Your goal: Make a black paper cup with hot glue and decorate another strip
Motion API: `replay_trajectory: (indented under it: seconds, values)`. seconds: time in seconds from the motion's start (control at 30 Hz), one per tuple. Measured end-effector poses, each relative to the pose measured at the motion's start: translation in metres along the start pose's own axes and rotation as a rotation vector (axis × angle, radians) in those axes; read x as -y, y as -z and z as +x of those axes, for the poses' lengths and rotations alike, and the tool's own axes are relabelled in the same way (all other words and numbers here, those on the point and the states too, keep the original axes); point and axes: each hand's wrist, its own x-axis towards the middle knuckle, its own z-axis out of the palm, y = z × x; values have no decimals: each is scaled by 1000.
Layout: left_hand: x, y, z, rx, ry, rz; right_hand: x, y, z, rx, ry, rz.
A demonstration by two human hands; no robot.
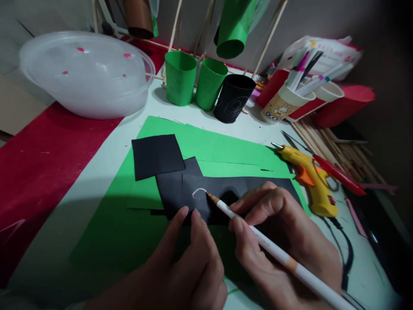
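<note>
My right hand (280, 241) grips a white colored pencil (274, 247), its sharpened tip touching a strip of black paper (216, 183). A short curved white line (199, 190) shows at that tip. The fingers of my left hand (190, 254) are bent, with two fingertips pressed close together on the strip's lower edge; its other fingers are curled under. A separate black paper square (158, 156) overlaps the strip's upper left. Beneath both lies green paper (112, 228). My right hand covers part of the strip.
Two green paper cups (180, 79) and a black one (234, 99) stand behind. A yellow glue gun (311, 178) and red-handled tool (338, 174) lie right. Clear plastic bowls (97, 77) stand left. A pen cup (280, 105) and wooden sticks (345, 155) are back right.
</note>
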Motion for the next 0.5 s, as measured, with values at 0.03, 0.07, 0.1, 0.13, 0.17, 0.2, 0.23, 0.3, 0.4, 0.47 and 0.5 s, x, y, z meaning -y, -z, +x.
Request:
replay_trajectory:
  seconds: [0.03, 0.07, 0.1, 0.13, 0.17, 0.2, 0.23, 0.3, 0.4, 0.47, 0.5]
  values:
    - [-1, 0, 0, 4, 1, 0, 0, 0, -1, -2, -2, -7]
    - [-1, -1, 0, 7, 4, 4, 1, 0, -2, -6, 1, -9]
    - [-1, -1, 0, 2, 9, 8, 1, 1, -4, -5, 2, -9]
    - [-1, -1, 0, 3, 16, 14, 2, 1, -5, 4, 1, -11]
    - [-2, -1, 0, 2, 22, 16, 2, 1, -5, 19, -1, -12]
    - [-2, -1, 0, 0, 27, 18, 3, 1, -6, 39, -3, -12]
    - [-2, -1, 0, -2, 29, 18, 3, 1, -7, 62, -7, -8]
    - [-2, 0, 1, 8, 27, 15, 3, 2, -8, 95, -8, 12]
    - [-1, 1, 3, 5, 34, 3, 4, 2, -10, 92, -19, 52]
    - [0, 1, 4, 2, 41, -7, 5, 2, -10, 94, -33, 58]
    - [1, 1, 4, -3, 40, -13, 6, 2, -9, 100, -36, 55]
